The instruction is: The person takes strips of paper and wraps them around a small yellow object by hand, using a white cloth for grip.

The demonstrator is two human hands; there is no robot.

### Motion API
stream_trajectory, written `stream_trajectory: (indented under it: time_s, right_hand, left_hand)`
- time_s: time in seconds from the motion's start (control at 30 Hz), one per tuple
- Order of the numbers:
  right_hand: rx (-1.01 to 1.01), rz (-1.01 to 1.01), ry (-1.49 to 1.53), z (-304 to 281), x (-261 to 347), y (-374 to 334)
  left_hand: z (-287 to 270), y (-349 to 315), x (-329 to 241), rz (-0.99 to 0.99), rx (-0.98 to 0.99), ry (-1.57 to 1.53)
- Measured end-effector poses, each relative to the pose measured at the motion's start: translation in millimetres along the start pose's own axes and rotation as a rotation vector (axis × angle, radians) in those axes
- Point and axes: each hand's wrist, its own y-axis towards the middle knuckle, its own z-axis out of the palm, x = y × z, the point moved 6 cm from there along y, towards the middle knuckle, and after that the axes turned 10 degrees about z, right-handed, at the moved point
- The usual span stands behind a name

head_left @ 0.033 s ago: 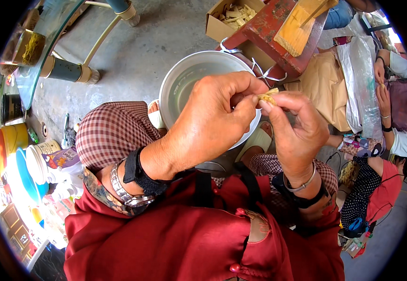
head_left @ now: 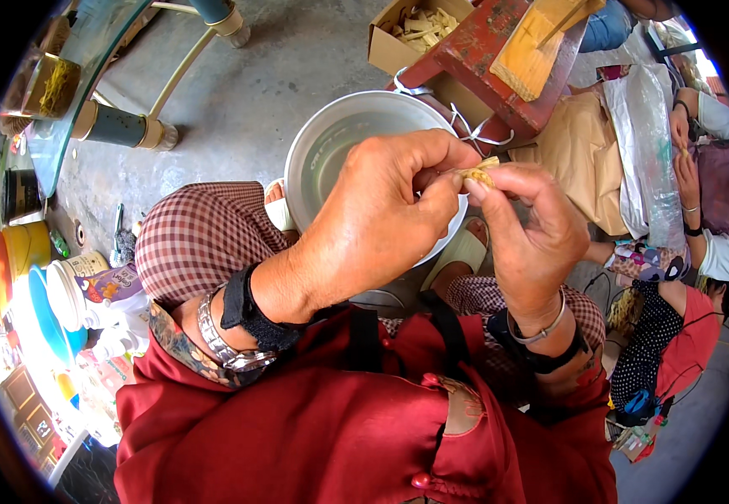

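A small pale-yellow piece (head_left: 480,175), folded or plaited from what looks like dried leaf strip, is pinched between the fingertips of both hands. My left hand (head_left: 390,206) grips its left end with thumb and curled fingers. From the other side, my right hand (head_left: 532,223) presses it between thumb and forefinger. A short flat end sticks up above the fingertips, and my fingers hide part of the piece. Below both hands, a round metal basin (head_left: 331,126) stands on the floor, partly covered by my left hand.
Beyond the basin is a red wooden stool (head_left: 482,59) bearing a wooden block (head_left: 528,63). A cardboard box (head_left: 390,50) holds pale pieces. Brown paper (head_left: 583,160) lies at right, near another person's hands (head_left: 684,160). Tubs (head_left: 28,248) crowd the left, below a glass tabletop (head_left: 87,67).
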Motion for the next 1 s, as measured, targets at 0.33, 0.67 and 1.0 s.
stream_trajectory:
  time_s: [0.33,0.67,1.0]
  right_hand:
    - [0.096,0.067,-0.035,4,1,0]
    - [0.232,0.131,0.027,6,-6,-2]
    - [0.349,0.171,0.036,10,2,-4]
  left_hand:
    - [2,-1,2,0.01,-0.055,0.064]
    - [2,-1,12,-0.01,-0.05,0.06]
    - [-2,-1,6,0.168,-0.003,0.289]
